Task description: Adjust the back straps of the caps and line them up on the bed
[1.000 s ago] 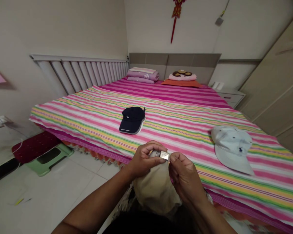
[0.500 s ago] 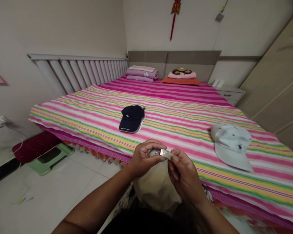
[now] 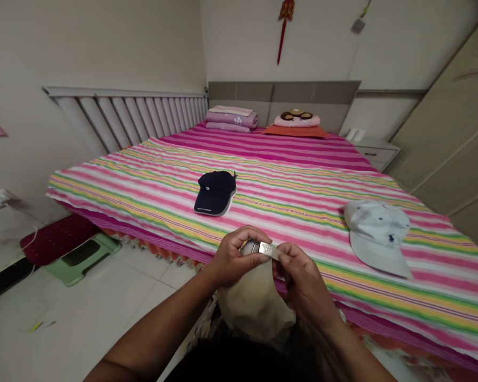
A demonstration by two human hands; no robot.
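Observation:
A beige cap [image 3: 255, 305] hangs between my two hands, low in the view and just in front of the bed. My left hand [image 3: 237, 257] is closed on its back strap, thumb below and fingers above, beside a silver metal buckle [image 3: 266, 249]. On the buckle's other side, my right hand [image 3: 300, 270] pinches the strap's end between thumb and fingers. The cap's lower part runs into shadow near my lap. Beyond my hands a navy cap [image 3: 216, 192] lies on the bed, brim toward me. A white cap [image 3: 376, 233] rests to the right.
The bed has a striped sheet [image 3: 143, 175]. Folded purple bedding [image 3: 231, 120] and a pink folded item [image 3: 297, 122] sit by the headboard [image 3: 242, 93]. A radiator [image 3: 143, 114] lines the left wall. A green stool [image 3: 77, 262] stands on the floor, and a nightstand [image 3: 376, 153] at right.
The buckle has shifted slightly left and turned a little between my fingers, and its dark loop shows more openly. Both hands keep hold of the cap; the other caps stay put.

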